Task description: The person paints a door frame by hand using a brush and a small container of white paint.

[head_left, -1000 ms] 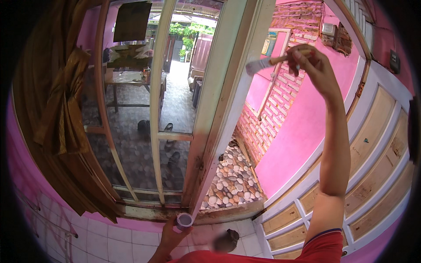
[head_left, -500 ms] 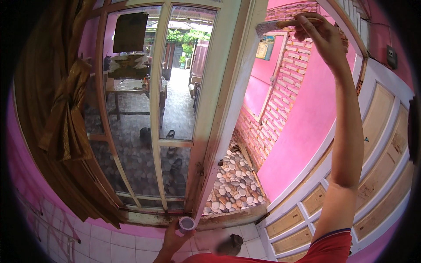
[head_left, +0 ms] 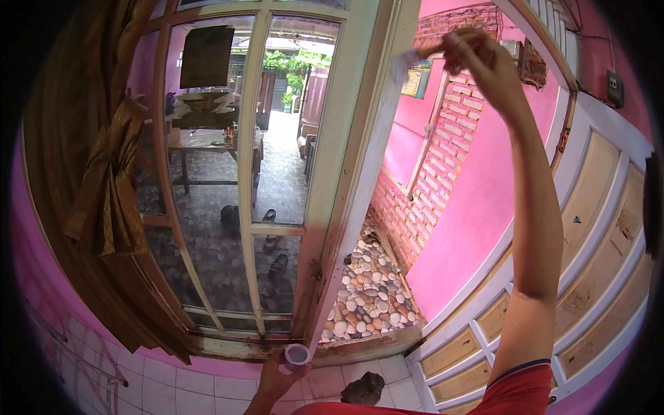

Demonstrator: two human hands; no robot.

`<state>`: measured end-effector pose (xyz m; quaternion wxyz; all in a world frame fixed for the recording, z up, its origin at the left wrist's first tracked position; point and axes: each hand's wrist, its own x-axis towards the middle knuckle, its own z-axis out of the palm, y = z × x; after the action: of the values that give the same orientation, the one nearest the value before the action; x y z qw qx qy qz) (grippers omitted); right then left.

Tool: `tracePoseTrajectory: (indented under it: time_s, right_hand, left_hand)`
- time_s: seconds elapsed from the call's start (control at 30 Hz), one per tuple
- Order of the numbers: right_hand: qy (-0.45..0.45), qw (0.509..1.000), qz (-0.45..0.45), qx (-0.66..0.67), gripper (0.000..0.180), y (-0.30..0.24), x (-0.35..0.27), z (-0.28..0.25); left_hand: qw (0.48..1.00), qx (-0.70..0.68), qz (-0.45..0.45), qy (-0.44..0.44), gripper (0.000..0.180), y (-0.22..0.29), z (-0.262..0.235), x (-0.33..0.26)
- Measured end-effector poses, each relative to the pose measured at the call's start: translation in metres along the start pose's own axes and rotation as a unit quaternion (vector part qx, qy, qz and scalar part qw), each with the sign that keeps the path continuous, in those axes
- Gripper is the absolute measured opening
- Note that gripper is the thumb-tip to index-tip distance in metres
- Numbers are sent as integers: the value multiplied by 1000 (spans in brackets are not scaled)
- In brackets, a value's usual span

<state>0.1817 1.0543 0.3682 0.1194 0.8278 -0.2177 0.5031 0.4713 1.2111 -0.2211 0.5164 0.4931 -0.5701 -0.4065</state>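
Higher than a moment ago, the right hand has carried the paintbrush up along the white door frame, and its bristles now meet the frame's edge. Its long axis runs roughly level, handle in the hand, bristles pointing left toward the frame, so the frame lies just left of the fingers, which are closed around the handle. Far below, well apart from the brush, the left hand stays curled about a small white cup near the tiled floor.
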Motion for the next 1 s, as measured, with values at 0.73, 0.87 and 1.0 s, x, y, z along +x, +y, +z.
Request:
tracePoseTrajectory:
  time_s: [0.73,0.87,1.0]
  right_hand:
    - [157,967,-148,-133,25,-6,-8,6]
    - [60,948,-201,-239,22,-18,-67,45]
    - [-56,953,-168,-246,19,-21,-134,69]
  left_hand:
    - [1000,-5,2,8,67,-4,-4,-3]
    - [1000,21,16,11,65,-6,-8,-5]
    - [999,38,12,6,65,-4,-10,-6]
